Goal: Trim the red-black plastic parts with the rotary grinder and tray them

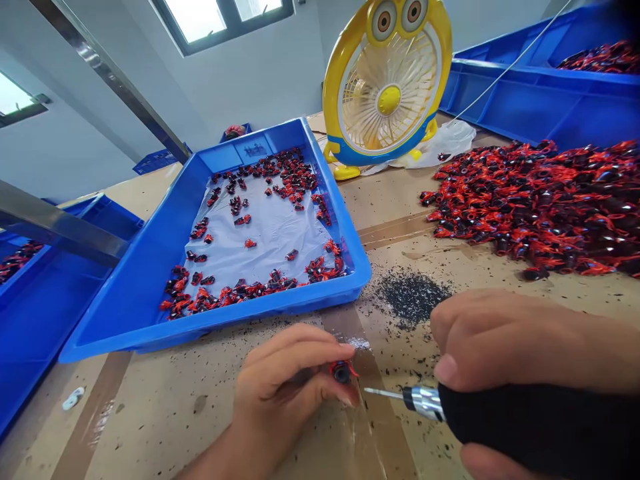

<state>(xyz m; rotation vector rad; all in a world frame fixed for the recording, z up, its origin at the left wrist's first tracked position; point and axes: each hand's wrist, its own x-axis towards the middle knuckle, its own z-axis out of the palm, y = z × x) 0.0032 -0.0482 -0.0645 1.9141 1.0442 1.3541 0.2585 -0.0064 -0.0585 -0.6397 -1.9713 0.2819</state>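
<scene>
Between the thumb and fingers of my left hand (290, 380) is a small red and black part (342, 372), its round dark opening facing the tool. My right hand (505, 347) is wrapped round a black handheld tool (530, 427) with a silver collar and a thin metal tip. That tip points left at the small part, with a narrow gap between them. Beyond my left hand, a blue tray (220, 317) lined with white sheeting holds several similar red and black parts, mostly along its edges.
A large pile of red and black parts (540, 207) lies at the right, with blue bins (530, 100) behind it. Black shavings (413, 297) cover the brown table. A yellow fan (389, 100) stands behind the tray. Metal bars (60, 230) cross the left side.
</scene>
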